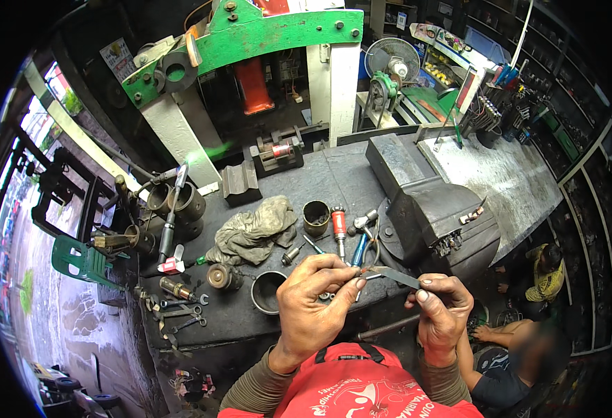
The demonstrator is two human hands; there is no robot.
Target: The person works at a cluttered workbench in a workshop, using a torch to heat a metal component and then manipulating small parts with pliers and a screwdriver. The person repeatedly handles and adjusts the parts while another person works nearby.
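Above the bench's front edge, my right hand (442,310) pinches one end of a thin, dark grey flat strip (398,278) between thumb and fingers. My left hand (320,303) is closed, its thumb and forefinger pressed together at the strip's far end. Something small shows at those fingertips, too small to make out. Just beyond the hands lie a red-handled tool (339,221), a tool with a blue handle (359,251) and a metal can (316,217). A round metal cylinder (268,291) stands beside my left hand.
A crumpled grey rag (254,230) and several wrenches (180,313) lie on the dark workbench (327,171). A large dark vise (442,223) rises at right. Behind stands a green-and-white press frame (278,38). Two people (511,369) sit low at right.
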